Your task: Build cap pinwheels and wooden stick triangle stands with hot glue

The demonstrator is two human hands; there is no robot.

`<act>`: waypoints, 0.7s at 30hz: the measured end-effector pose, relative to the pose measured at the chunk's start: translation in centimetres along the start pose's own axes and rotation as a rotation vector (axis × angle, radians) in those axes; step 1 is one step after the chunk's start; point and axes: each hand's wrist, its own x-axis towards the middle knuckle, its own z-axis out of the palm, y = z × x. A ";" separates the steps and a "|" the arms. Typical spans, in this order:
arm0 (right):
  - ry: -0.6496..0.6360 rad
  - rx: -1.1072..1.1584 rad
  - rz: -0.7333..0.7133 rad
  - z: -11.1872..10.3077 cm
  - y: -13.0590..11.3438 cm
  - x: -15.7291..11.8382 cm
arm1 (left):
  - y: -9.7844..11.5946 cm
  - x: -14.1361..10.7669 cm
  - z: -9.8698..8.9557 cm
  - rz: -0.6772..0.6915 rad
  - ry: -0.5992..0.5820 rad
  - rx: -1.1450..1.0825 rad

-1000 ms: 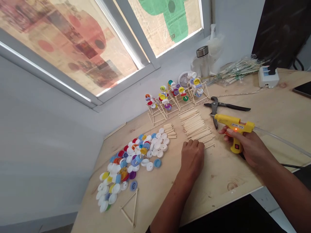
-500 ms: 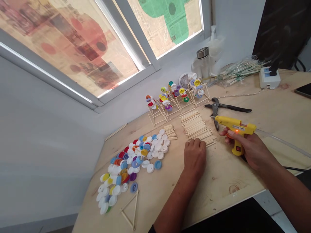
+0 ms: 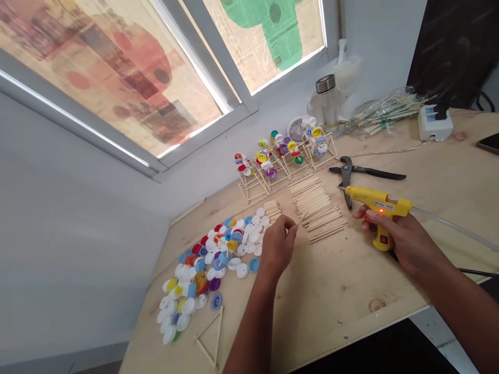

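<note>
My right hand [image 3: 393,234] is wrapped round the handle of a yellow glue gun [image 3: 376,201], its small light glowing and a clear glue stick out of the back. Between the bottle caps and the long sticks, my left hand [image 3: 278,244] is closed in a pinch on a thin wooden stick [image 3: 303,218]. Long wooden sticks [image 3: 317,202] lie in a row right of that hand. Shorter sticks [image 3: 272,209] lie just behind it. Many coloured and white bottle caps [image 3: 222,254] spread to its left. A stick triangle [image 3: 219,337] lies near the front edge.
Stick stands with coloured caps [image 3: 286,150] line the wall, near a small fan [image 3: 296,129] and a glass bottle [image 3: 326,104]. Black pliers [image 3: 346,174] lie behind the glue gun. A bag of sticks [image 3: 385,113], a white power adapter [image 3: 434,124] and a phone [image 3: 489,144] sit farther right.
My left hand has moved left from the front of the long sticks and now pinches a stick. My right hand and the glue gun are nearly unmoved.
</note>
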 end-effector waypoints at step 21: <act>-0.002 -0.059 -0.046 0.0 -0.3 -0.2 | 2.3 2.9 4.3 0.210 -0.164 0.266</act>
